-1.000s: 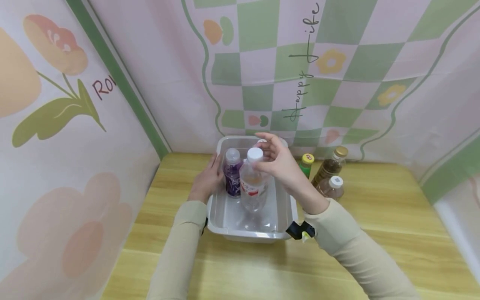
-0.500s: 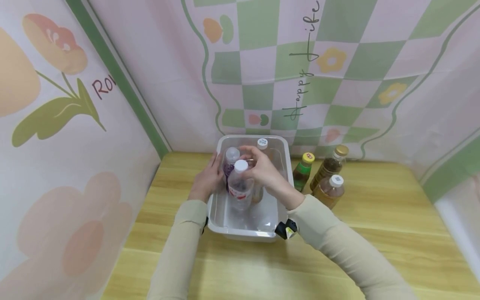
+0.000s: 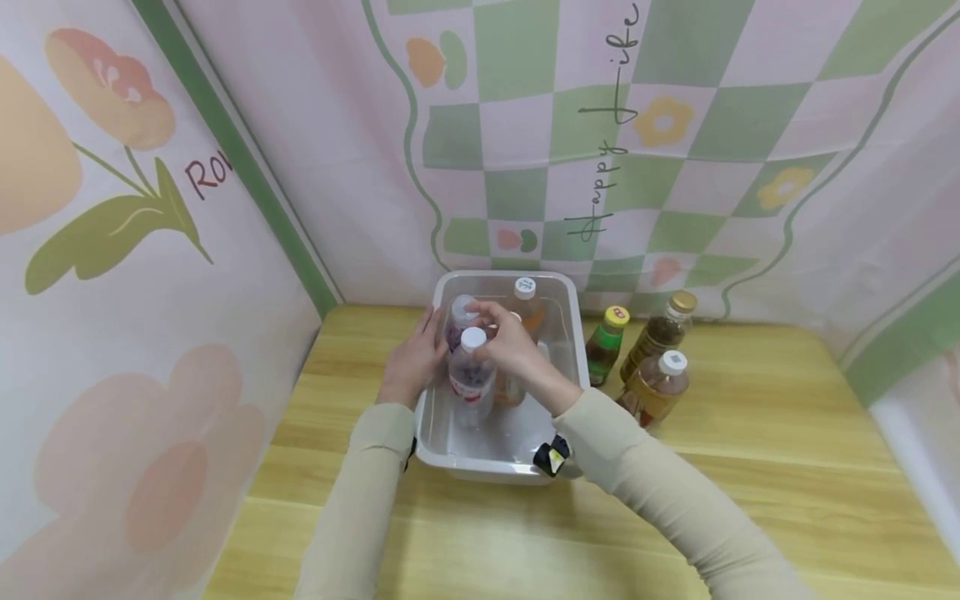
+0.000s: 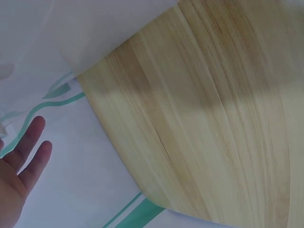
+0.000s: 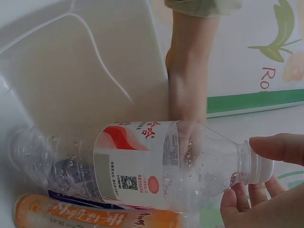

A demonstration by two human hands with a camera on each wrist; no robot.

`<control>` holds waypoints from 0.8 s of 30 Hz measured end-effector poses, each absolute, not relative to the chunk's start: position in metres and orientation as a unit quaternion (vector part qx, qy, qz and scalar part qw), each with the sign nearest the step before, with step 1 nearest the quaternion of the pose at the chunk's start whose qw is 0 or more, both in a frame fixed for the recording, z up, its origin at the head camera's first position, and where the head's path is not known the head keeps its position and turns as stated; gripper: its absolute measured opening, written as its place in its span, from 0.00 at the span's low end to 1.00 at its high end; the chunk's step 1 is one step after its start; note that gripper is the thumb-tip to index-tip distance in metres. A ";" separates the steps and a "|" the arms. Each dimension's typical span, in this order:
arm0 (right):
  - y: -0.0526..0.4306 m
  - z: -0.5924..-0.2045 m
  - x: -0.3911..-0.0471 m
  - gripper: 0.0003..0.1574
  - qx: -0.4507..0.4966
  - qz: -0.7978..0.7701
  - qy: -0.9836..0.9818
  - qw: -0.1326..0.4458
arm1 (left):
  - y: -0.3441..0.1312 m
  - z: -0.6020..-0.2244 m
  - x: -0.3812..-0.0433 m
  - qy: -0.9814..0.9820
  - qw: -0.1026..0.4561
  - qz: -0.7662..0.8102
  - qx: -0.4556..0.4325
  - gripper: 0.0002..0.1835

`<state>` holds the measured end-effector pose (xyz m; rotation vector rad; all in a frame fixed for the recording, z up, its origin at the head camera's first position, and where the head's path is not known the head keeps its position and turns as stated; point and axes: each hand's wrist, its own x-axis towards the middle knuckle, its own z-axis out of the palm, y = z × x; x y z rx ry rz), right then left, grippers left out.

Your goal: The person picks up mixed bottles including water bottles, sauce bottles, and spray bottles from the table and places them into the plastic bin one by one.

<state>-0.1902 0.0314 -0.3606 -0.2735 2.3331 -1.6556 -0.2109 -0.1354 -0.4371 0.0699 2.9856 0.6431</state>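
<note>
In the head view my right hand (image 3: 506,342) pinches a clear plastic water bottle (image 3: 471,387) at its neck, just under the white cap. The bottle stands upright inside a pale plastic bin (image 3: 487,463), low and close to its floor. Its red-and-white label (image 5: 135,164) faces the right wrist view, where thumb and fingers lie on either side of the neck. My left hand (image 3: 412,358) rests along the bin's left rim, fingers extended. A purple-labelled bottle (image 3: 455,337) is partly hidden behind the water bottle. An orange-labelled bottle (image 5: 95,213) lies alongside it in the right wrist view.
Another white-capped bottle (image 3: 525,292) stands at the back of the bin. To the bin's right on the wooden table (image 3: 787,433) are a green bottle (image 3: 602,350) with a yellow cap, a dark gold-capped bottle (image 3: 660,333) and a white-capped amber bottle (image 3: 656,387). Patterned curtains border the table.
My right hand has carried the water bottle left and lower into the bin, in front of the purple-labelled one. The bottles behind show more now. My left hand has stayed put.
</note>
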 end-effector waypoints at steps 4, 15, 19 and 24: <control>0.029 -0.366 -0.191 0.43 -0.101 -0.568 0.807 0.122 | -0.135 -0.437 -0.209 0.977 0.034 0.211 0.016 0.31; 0.024 -0.377 -0.194 0.41 -0.102 -0.559 0.814 0.120 | -0.134 -0.438 -0.209 0.977 0.001 0.213 0.002 0.28; 0.023 -0.378 -0.195 0.42 -0.095 -0.553 0.817 0.136 | -0.133 -0.438 -0.209 0.976 -0.008 0.218 -0.004 0.27; 0.022 -0.378 -0.194 0.42 -0.097 -0.550 0.815 0.154 | -0.134 -0.440 -0.208 0.977 -0.011 0.214 0.000 0.27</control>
